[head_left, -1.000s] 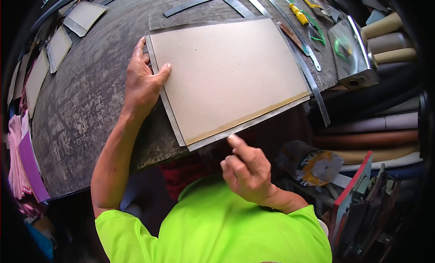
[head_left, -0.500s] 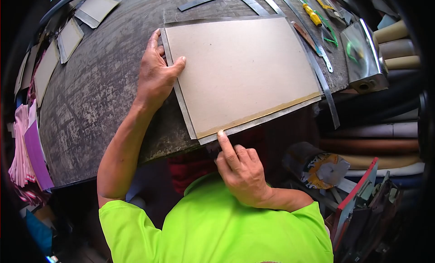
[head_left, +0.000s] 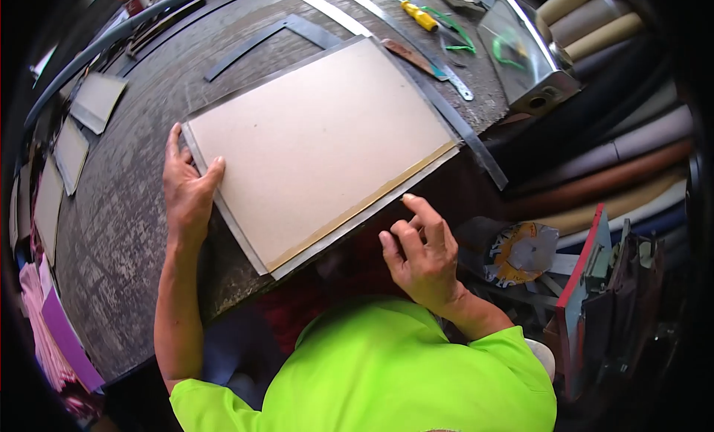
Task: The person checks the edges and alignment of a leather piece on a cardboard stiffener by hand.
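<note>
A large beige board point(head_left: 320, 149) with a dark border lies on the worn table point(head_left: 119, 276), its near edge reaching past the table's front. Along that near side runs a brownish strip point(head_left: 357, 210) beside a grey flap. My left hand point(head_left: 190, 190) grips the board's left edge, thumb on top and fingers at or under the rim. Just off the near edge is my right hand point(head_left: 428, 253), its fingers bent and apart, the index fingertip close to the grey flap. Nothing shows in it.
A metal square point(head_left: 286, 30), a steel rule point(head_left: 483, 160), a knife point(head_left: 416, 58) and a yellow-handled tool point(head_left: 419, 17) lie beyond the board. A metal can point(head_left: 528, 56) stands right. Smaller panels point(head_left: 71, 155) lie left. Rolls of material point(head_left: 632, 168) are stacked right.
The view has turned, so the board appears further left and more tilted. My right hand has moved right along the near edge, its fingers more spread. My left hand keeps its hold.
</note>
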{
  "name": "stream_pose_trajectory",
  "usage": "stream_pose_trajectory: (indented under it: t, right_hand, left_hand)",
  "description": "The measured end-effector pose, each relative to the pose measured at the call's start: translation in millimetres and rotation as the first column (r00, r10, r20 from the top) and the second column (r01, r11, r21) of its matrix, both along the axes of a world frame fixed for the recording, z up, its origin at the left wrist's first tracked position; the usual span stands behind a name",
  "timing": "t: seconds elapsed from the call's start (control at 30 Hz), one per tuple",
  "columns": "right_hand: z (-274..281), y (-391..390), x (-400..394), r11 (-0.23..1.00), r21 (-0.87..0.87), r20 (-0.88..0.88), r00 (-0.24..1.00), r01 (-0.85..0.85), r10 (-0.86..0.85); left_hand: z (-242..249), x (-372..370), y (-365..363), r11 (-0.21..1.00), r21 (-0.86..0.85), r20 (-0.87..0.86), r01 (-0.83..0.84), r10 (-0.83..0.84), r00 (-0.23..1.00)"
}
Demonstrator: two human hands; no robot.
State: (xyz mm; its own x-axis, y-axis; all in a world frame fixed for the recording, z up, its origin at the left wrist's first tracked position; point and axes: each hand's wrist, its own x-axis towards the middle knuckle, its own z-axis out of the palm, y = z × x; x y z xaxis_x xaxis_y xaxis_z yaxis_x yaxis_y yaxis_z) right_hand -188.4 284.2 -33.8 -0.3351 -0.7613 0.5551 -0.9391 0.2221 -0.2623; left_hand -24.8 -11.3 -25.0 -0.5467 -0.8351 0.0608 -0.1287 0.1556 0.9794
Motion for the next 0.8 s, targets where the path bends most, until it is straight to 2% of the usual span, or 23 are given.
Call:
stream_pose_trajectory:
  t: [0.03, 0.07, 0.13, 0.23, 0.33, 0.4, 0.53, 0.6, 0.7, 0.8]
  right_hand:
    - [-1.3, 2.8, -15.6, 0.999, -0.010, -0.027, 0.999, 0.035, -0.036]
    - [-3.3, 6.2, -31.8, 0.998, 0.027, -0.043, 0.997, 0.061, -0.060]
    - [-5.7, 13.6, -62.5, 0.977, 0.180, -0.124, 0.988, 0.113, -0.092]
    - [-13.6, 19.6, -88.0, 0.972, 0.177, -0.230, 0.967, 0.153, -0.111]
    - [-15.8, 18.1, -96.5, 0.961, 0.169, -0.314, 0.936, 0.220, -0.159]
    - [-16.7, 17.4, -98.1, 0.953, 0.169, -0.324, 0.928, 0.250, -0.186]
    - [-12.9, 14.8, -93.5, 0.927, 0.094, -0.304, 0.897, 0.364, -0.321]
    - [-6.6, 14.9, -92.8, 0.929, 0.110, -0.336, 0.893, 0.353, -0.299]
    - [-10.4, 23.6, -90.4, 0.843, 0.378, -0.321, 0.908, 0.383, -0.269]
    - [6.2, 34.2, -93.0, 0.910, 0.102, -0.225, 0.900, 0.401, -0.372]
  left_hand:
    - [-4.2, 0.4, -4.0, 0.999, -0.042, -0.009, -0.013, 0.013, 1.000]
    - [-3.0, 2.1, -5.6, 0.985, -0.152, 0.071, -0.079, 0.090, 0.993]
    - [6.3, 1.7, -8.0, 0.906, -0.380, 0.193, -0.186, 0.274, 0.942]
    - [14.5, -4.2, -28.4, 0.653, -0.754, 0.293, -0.065, 0.423, 0.857]
    - [21.6, -40.9, -34.0, 0.679, -0.712, 0.405, 0.176, 0.194, 0.893]
    - [22.4, -75.7, -29.6, 0.701, -0.644, 0.496, 0.306, 0.079, 0.865]
    - [21.0, -133.6, -26.2, 0.713, -0.523, 0.671, 0.468, 0.006, 0.741]
    - [12.7, -154.8, -31.4, 0.720, -0.488, 0.711, 0.493, 0.000, 0.704]
    - [16.4, -177.5, -23.1, 0.725, -0.496, 0.768, 0.477, 0.112, 0.630]
    - [27.0, -187.2, -18.1, 0.732, -0.495, 0.797, 0.469, 0.167, 0.581]
